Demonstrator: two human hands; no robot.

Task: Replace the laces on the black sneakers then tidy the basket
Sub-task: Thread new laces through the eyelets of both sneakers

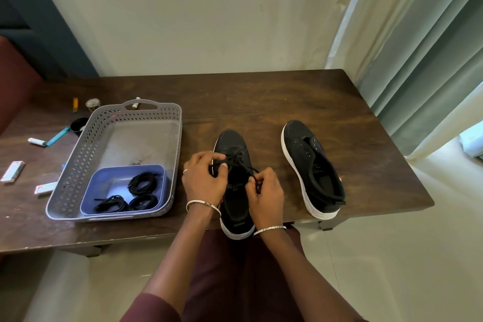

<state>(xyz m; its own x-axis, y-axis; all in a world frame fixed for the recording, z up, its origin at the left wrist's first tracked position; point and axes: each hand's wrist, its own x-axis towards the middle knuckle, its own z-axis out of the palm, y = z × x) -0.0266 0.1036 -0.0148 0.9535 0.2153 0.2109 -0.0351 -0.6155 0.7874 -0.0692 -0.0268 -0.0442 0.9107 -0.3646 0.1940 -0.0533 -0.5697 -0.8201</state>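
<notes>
Two black sneakers with white soles stand on the dark wooden table (274, 97). The left sneaker (232, 144) sits at the front edge and carries a black lace (241, 162) through its eyelets. My left hand (202, 178) pinches the lace on the shoe's left side. My right hand (265, 189) pinches the lace's other end on the right side. The right sneaker (311, 165) has bare eyelets and lies apart, untouched. A grey perforated basket (86, 154) at the left holds a blue tray (104, 178) with three coiled black laces (142, 181).
Small items lie left of the basket: a white tube (36, 141), a blue strip (58, 136), a black cap (78, 124), a small round clock (92, 103), an orange stick (75, 104), white packets (13, 171). A curtain (418, 47) hangs at the right.
</notes>
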